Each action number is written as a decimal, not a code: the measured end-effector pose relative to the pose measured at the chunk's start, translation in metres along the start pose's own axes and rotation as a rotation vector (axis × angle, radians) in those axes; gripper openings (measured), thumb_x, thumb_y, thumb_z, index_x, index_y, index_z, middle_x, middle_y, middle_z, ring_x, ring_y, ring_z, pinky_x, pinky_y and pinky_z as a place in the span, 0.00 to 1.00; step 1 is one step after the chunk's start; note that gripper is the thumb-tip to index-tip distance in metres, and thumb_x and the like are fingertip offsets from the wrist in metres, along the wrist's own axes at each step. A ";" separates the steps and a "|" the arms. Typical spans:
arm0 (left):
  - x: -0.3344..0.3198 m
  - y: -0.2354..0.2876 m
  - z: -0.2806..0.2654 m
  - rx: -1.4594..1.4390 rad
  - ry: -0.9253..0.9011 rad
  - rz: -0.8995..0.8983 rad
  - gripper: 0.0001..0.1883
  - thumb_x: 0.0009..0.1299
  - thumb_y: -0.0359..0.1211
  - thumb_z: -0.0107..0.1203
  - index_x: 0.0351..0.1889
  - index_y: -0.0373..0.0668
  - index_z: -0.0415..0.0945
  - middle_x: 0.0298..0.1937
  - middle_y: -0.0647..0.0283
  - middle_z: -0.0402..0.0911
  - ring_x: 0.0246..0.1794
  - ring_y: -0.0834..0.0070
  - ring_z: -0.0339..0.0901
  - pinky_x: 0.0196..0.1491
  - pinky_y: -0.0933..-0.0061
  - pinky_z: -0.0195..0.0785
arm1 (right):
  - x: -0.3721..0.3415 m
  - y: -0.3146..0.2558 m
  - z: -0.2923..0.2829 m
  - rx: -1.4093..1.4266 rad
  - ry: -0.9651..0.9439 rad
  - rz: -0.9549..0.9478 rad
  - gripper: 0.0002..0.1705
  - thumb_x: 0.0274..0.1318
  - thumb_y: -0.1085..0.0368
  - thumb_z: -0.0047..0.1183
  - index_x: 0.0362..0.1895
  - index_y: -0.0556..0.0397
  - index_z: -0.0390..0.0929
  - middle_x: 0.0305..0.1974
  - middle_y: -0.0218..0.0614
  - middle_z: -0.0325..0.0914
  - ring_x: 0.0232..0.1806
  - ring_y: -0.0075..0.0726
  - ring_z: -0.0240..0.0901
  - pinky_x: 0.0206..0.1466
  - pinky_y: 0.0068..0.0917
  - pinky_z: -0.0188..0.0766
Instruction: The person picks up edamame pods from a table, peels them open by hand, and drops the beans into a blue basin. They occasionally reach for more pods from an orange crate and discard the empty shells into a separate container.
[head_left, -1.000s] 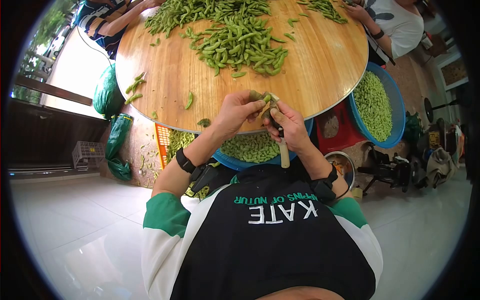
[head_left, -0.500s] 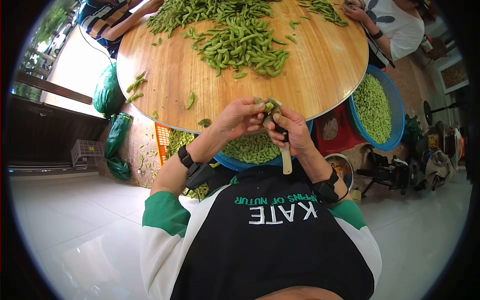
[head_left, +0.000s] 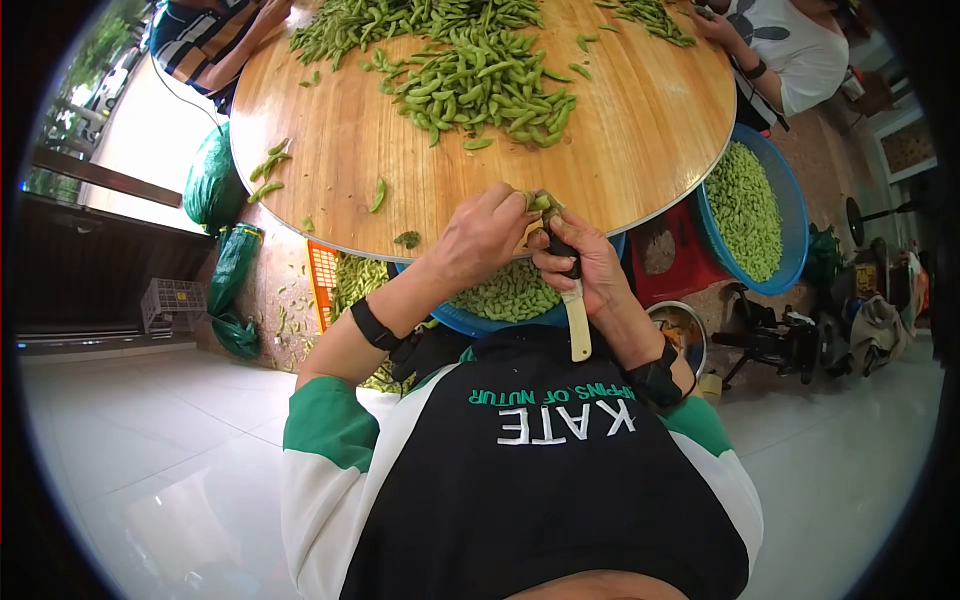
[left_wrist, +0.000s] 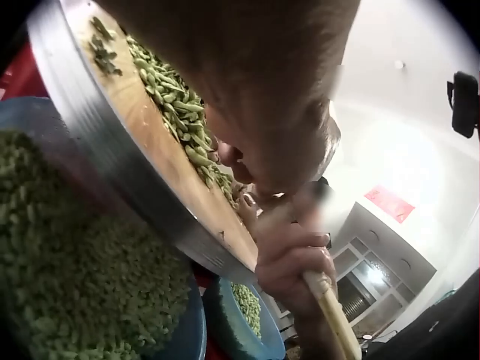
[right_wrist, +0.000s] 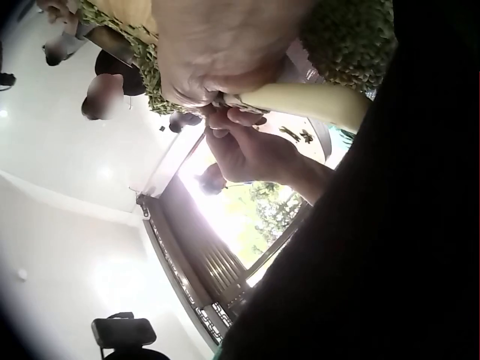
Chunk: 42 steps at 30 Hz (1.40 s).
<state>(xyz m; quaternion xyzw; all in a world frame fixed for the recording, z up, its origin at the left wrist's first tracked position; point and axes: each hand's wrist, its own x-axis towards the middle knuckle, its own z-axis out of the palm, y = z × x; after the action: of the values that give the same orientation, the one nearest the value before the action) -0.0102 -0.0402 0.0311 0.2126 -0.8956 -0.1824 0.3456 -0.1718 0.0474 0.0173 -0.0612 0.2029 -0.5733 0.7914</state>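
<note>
Rolling the left hand (head_left: 476, 238) further knuckles-up while pinching a small green pod (head_left: 542, 202), gripping a long cream-and-black tool (head_left: 578, 325) in the right hand (head_left: 597, 266), keeping both close.

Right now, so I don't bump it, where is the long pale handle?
In the head view, the pale handle sticks out of the right hand towards the wearer, its free end over the black shirt front.
</note>
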 end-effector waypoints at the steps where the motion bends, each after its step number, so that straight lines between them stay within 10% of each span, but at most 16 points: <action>1: 0.002 0.001 0.000 -0.060 0.027 -0.014 0.06 0.62 0.25 0.55 0.36 0.36 0.72 0.29 0.55 0.71 0.27 0.55 0.73 0.29 0.61 0.67 | -0.001 0.001 0.002 0.000 0.001 -0.001 0.13 0.64 0.65 0.48 0.51 0.52 0.70 0.33 0.38 0.70 0.20 0.20 0.60 0.15 0.14 0.56; 14: 0.011 -0.001 0.003 -0.972 -0.088 -0.743 0.08 0.70 0.30 0.52 0.34 0.33 0.76 0.24 0.66 0.76 0.23 0.84 0.71 0.25 0.80 0.65 | -0.001 0.007 0.007 -0.517 0.105 -0.349 0.11 0.64 0.65 0.48 0.47 0.57 0.72 0.31 0.35 0.75 0.18 0.20 0.63 0.14 0.15 0.56; 23: -0.006 0.014 0.014 -0.618 -0.028 -0.517 0.05 0.64 0.24 0.56 0.36 0.32 0.76 0.26 0.60 0.79 0.25 0.81 0.74 0.30 0.77 0.69 | 0.001 0.002 0.005 -0.507 0.200 -0.347 0.07 0.63 0.64 0.48 0.39 0.55 0.71 0.23 0.31 0.72 0.14 0.20 0.63 0.14 0.15 0.55; 42: -0.012 0.015 0.016 -0.888 -0.183 -0.770 0.05 0.64 0.27 0.59 0.33 0.33 0.76 0.24 0.67 0.79 0.23 0.87 0.70 0.27 0.81 0.65 | -0.009 -0.002 -0.008 -0.657 0.215 -0.297 0.04 0.54 0.70 0.48 0.35 0.57 0.71 0.21 0.35 0.73 0.14 0.20 0.61 0.14 0.17 0.54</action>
<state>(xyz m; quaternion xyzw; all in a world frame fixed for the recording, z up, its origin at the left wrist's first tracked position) -0.0168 -0.0182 0.0207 0.3407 -0.6182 -0.6694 0.2317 -0.1787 0.0563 0.0124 -0.2802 0.4468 -0.5893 0.6121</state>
